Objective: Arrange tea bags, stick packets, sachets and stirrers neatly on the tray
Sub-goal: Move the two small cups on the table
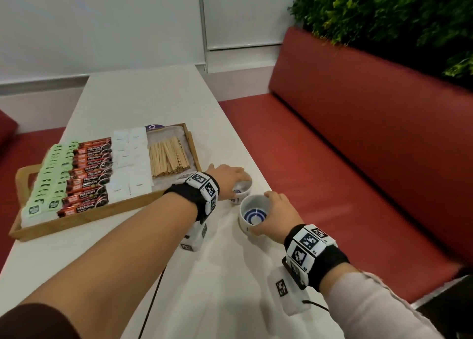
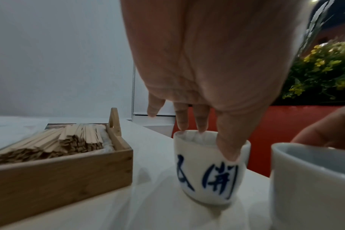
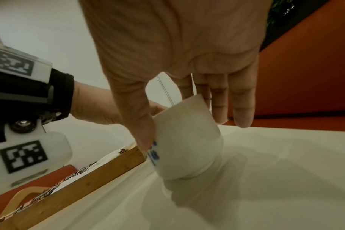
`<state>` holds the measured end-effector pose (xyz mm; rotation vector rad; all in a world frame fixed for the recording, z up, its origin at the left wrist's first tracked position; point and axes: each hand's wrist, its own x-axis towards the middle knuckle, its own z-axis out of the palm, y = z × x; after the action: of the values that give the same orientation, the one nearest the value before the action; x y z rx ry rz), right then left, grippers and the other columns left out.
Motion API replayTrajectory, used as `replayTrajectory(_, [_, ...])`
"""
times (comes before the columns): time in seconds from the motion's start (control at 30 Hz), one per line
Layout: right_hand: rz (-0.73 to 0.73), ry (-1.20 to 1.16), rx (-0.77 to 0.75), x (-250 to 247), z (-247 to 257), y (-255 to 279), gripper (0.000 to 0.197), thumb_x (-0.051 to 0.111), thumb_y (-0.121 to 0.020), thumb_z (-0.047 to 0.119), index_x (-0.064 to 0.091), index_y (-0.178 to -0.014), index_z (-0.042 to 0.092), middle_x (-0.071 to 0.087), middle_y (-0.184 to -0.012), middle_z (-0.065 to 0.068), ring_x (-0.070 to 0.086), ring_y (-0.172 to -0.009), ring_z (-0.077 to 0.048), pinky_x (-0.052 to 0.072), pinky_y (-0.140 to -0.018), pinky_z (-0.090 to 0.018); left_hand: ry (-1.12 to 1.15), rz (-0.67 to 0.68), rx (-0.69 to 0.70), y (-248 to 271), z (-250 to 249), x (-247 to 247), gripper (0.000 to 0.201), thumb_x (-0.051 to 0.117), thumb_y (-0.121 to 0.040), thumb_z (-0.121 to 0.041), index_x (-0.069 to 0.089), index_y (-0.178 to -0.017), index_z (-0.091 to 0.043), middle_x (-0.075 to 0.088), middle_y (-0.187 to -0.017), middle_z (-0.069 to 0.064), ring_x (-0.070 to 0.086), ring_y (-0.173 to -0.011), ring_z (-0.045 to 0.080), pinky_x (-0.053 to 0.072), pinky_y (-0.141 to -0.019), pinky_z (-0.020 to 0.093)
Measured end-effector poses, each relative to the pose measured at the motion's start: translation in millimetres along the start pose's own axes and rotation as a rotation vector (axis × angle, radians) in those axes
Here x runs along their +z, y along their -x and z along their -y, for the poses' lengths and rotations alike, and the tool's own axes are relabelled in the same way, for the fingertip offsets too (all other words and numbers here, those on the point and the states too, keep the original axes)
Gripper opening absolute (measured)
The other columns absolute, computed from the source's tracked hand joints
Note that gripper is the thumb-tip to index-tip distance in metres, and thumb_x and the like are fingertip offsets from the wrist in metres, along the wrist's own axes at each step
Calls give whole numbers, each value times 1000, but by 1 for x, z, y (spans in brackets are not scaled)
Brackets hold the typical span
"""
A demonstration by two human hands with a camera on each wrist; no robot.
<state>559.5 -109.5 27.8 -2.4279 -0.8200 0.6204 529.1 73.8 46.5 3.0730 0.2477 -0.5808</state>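
The wooden tray [image 1: 110, 206] holds rows of green tea bags [image 1: 51, 182], dark stick packets [image 1: 89, 177], white sachets [image 1: 131, 159] and a pile of wooden stirrers [image 1: 167, 156]. Right of the tray stand two white cups with blue marks. My left hand [image 1: 236, 178] grips the small cup [image 1: 242, 188] from above. In the left wrist view the thumb [image 2: 229, 149] lies on that cup's [image 2: 207, 179] side and the fingers touch its far rim. My right hand [image 1: 271, 214] holds the larger cup [image 1: 252, 215] by its sides, thumb [image 3: 144, 137] against the cup [image 3: 187, 147].
The white table [image 1: 153, 100] runs away from me, its right edge close behind the cups. A red bench [image 1: 358, 146] lies beyond that edge, with green plants [image 1: 396, 13] above it. A black cable [image 1: 153, 300] crosses the near table. The tray [image 2: 59, 175] corner sits beside the small cup.
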Motion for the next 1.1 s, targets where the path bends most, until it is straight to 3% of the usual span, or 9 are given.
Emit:
replayTrajectory(0.23, [33, 12, -26, 0, 14, -31, 93, 83, -65, 27, 31, -141, 17, 37, -133, 0, 49, -116, -17, 43, -94, -27, 55, -58, -154, -32, 33, 3, 61, 49, -96, -36, 24, -150, -25, 22, -157, -2, 36, -134, 29, 32, -107, 49])
replayTrajectory(0.47, [74, 31, -40, 1, 34, -66, 96, 84, -65, 27, 29, -143, 18, 37, -134, 0, 48, -119, -18, 44, -97, -29, 155, -260, -252, -49, 68, 10, 54, 50, -94, -39, 37, -142, -17, 42, -146, 1, 48, -125, 27, 34, -105, 45])
replayTrajectory(0.63, [77, 54, -55, 4, 48, -91, 97, 84, -66, 26, 28, -144, 17, 37, -137, -2, 47, -120, -19, 41, -96, -27, 193, -466, -308, -51, 84, 12, 29, 59, -90, -37, 58, -112, -18, 55, -124, 3, 52, -110, 24, 39, -95, 37])
replayTrajectory(0.77, [70, 57, -70, 8, 56, -108, 96, 83, -67, 27, 28, -145, 16, 38, -137, -3, 47, -120, -19, 39, -96, -27, 150, -539, -356, -53, 92, 17, 20, 57, -89, -44, 63, -93, -26, 58, -112, -3, 48, -109, 20, 35, -93, 35])
replayTrajectory(0.97, [55, 47, -78, 13, 63, -125, 97, 83, -67, 27, 27, -145, 15, 39, -138, -4, 47, -121, -20, 38, -92, -25, 137, -617, -393, -55, 99, 22, 21, 53, -92, -45, 65, -99, -30, 60, -108, -7, 50, -106, 19, 33, -89, 34])
replayTrajectory(1.1, [43, 17, -79, 15, 64, -132, 100, 83, -66, 26, 24, -147, 16, 38, -142, -4, 46, -124, -20, 39, -93, -26, 171, -628, -415, -54, 101, 23, 19, 52, -94, -39, 65, -103, -29, 60, -112, -6, 52, -107, 19, 33, -92, 34])
